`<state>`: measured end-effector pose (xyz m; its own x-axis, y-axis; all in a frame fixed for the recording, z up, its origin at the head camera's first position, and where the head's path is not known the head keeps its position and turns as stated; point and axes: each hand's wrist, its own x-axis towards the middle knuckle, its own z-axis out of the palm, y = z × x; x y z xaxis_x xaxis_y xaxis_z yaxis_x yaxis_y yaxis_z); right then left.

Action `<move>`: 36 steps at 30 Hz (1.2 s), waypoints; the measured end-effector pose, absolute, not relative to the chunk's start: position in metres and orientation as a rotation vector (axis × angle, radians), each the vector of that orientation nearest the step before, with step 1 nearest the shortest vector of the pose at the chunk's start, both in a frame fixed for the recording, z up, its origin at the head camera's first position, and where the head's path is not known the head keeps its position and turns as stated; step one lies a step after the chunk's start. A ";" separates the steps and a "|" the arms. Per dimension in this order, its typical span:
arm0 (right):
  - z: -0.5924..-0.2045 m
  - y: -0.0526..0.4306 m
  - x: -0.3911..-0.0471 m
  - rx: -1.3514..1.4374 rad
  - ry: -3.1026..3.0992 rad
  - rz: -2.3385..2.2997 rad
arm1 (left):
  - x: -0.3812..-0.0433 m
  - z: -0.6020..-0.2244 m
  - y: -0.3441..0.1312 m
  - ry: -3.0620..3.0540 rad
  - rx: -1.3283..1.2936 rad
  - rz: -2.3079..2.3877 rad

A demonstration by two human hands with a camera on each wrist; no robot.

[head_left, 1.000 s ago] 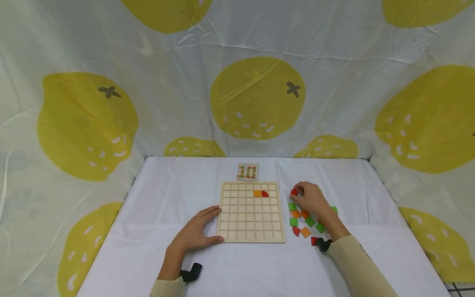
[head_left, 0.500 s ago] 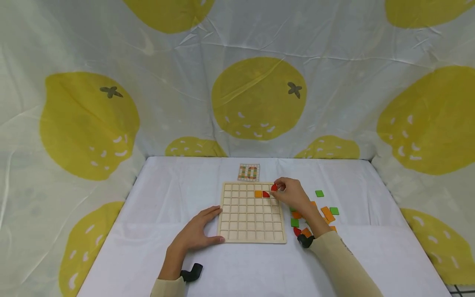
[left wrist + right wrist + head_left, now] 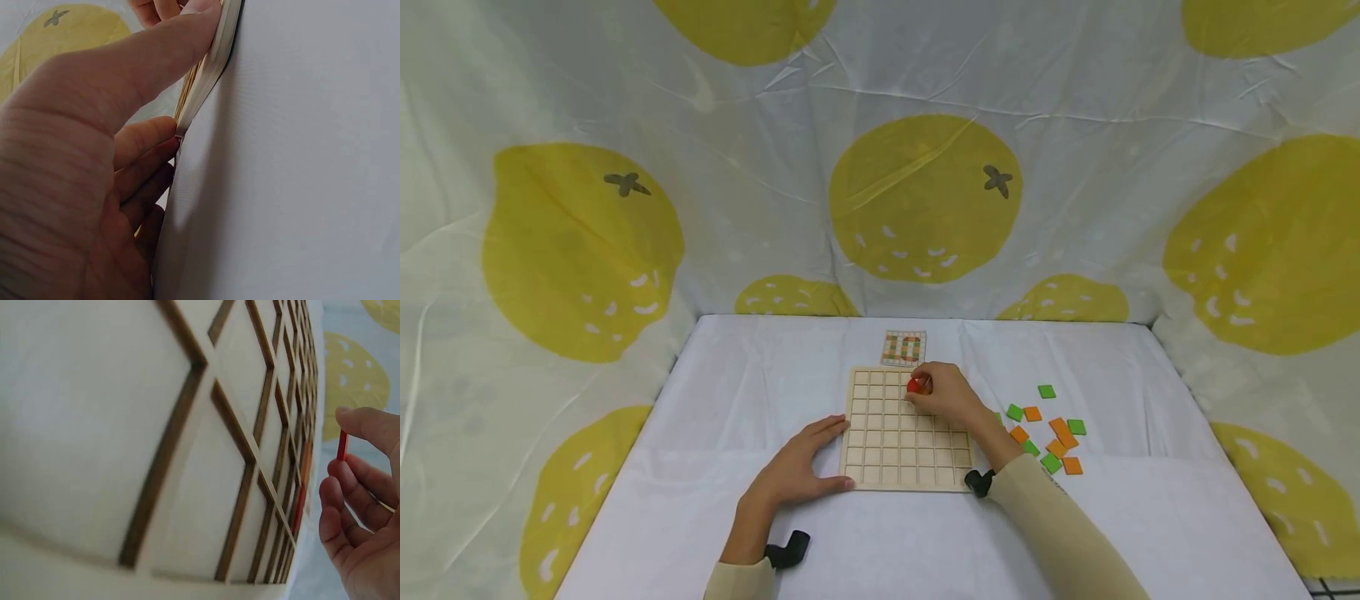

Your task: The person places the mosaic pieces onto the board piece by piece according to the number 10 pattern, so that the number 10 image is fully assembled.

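My right hand (image 3: 951, 393) pinches a red quarter-round tile (image 3: 342, 445) between thumb and fingertips, over the upper part of a wooden grid board (image 3: 880, 446). In the right wrist view the tile is seen edge-on, above the board's surface. An orange tile (image 3: 306, 464) and another red tile (image 3: 299, 506) lie in neighbouring cells of the grid; in the head view the right hand covers them. With fingers and thumb spread, my left hand (image 3: 793, 473) rests against the board's left edge and its lower left corner.
A small pattern card (image 3: 903, 347) lies just behind the board. Right of it several loose tiles are scattered on the white cloth (image 3: 1150, 517), among them green (image 3: 1077, 427) and orange (image 3: 1072, 466) ones. A lemon-print curtain (image 3: 925, 200) hangs behind the table.
My right hand took the red tile from the scattered pieces at the right and carried it left, across the board's top right corner, to the upper middle. The left hand has stayed put.
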<state>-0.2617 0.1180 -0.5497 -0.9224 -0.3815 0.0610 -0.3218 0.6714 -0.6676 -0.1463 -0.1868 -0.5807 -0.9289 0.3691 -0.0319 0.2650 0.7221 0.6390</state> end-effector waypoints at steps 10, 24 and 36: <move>-0.560 0.106 -0.264 -0.503 2.775 -1.051 | -0.145 -0.582 -0.188 2.773 0.504 0.983; -0.559 0.108 -0.264 -0.477 2.779 -1.075 | -0.147 -0.583 -0.188 2.766 0.532 1.005; -0.553 0.109 -0.262 -0.622 2.785 -0.983 | -0.146 -0.580 -0.188 2.761 0.510 0.986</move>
<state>-0.2624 0.1092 -0.5526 -0.9078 -0.4189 0.0204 -0.3389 0.7041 -0.6240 -0.1459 -0.1875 -0.5805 -0.9280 0.3703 -0.0406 0.2608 0.7235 0.6392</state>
